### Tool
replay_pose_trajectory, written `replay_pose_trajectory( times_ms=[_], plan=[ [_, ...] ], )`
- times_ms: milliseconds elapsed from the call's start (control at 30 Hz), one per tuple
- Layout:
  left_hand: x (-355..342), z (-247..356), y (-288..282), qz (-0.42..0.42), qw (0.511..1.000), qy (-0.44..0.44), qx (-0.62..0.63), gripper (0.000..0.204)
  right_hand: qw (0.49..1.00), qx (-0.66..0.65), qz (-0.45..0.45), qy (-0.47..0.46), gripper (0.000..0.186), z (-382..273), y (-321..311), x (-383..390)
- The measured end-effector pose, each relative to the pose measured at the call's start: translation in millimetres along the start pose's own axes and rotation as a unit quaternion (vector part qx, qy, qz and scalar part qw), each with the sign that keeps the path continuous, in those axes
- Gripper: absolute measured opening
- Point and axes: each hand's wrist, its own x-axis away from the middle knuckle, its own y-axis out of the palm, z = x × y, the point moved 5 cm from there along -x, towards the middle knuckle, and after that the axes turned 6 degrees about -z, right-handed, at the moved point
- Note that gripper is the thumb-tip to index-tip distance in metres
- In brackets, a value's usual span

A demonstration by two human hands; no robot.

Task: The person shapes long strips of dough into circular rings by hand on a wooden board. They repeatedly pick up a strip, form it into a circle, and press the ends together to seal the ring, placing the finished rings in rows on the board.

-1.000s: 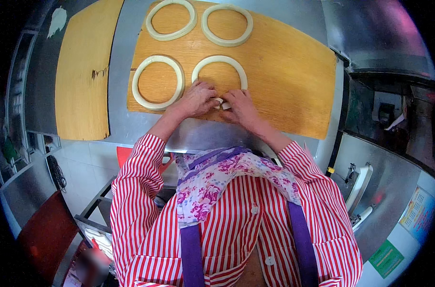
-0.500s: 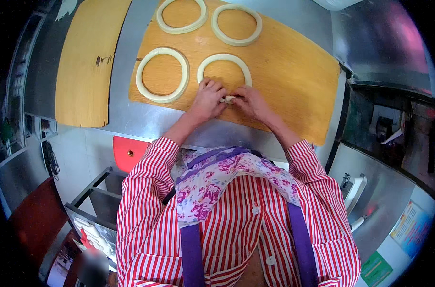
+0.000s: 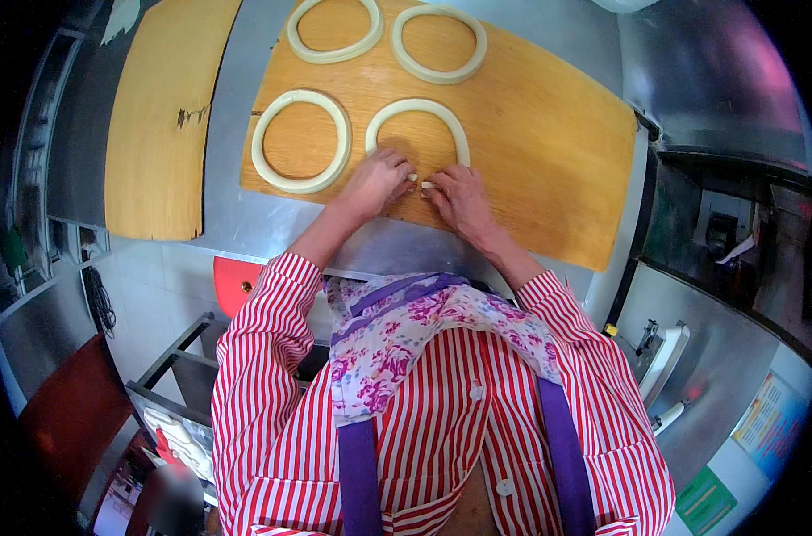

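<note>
A pale dough ring (image 3: pixel 416 107) lies on the wooden board (image 3: pixel 540 161), its near side parted into two ends with a small gap between them. My left hand (image 3: pixel 379 183) has curled fingers on the left end, and my right hand (image 3: pixel 455 204) pinches the short right end. Both hands rest low over the board. A closed ring (image 3: pixel 334 138) sits to the left, and two more, an upper left ring (image 3: pixel 368 39) and an upper right ring (image 3: pixel 473 54), lie behind.
The board rests on a steel table (image 3: pixel 361 241). A second wooden board (image 3: pixel 151 125) lies at the left. Below are a red chair (image 3: pixel 232 286) and a dark metal frame (image 3: pixel 169 366). Steel equipment (image 3: pixel 709 80) stands at the right.
The ends in my fingers were close together half a second ago and now show a small gap. My hands have shifted slightly apart, still on the same ring.
</note>
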Motion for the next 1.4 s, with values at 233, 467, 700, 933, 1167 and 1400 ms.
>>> replay_pose_trajectory(
  times_ms=[233,467,700,933,1167,1400],
  plan=[
    [-1,1,1,0.019,0.997,0.038,-0.068,0.02,0.997,-0.045,0.035,0.061,0.018,9,9,-1],
    [1,3,-4,0.078,0.996,0.035,0.018,0.017,0.992,-0.021,0.095,0.076,0.018,-2,-2,-2],
    [3,8,-4,0.105,0.992,0.044,0.044,0.013,0.993,-0.009,0.079,0.085,0.014,-3,4,-3],
    [9,6,0,0.108,0.991,0.039,0.063,0.015,0.994,-0.011,0.083,0.065,0.014,-5,4,0],
    [11,1,4,0.118,0.988,0.038,0.088,0.018,0.993,-0.016,0.101,0.057,0.014,-5,3,4],
    [9,2,3,0.109,0.99,0.04,0.083,0.017,0.991,-0.014,0.114,0.068,0.012,-9,4,3]
  ],
)
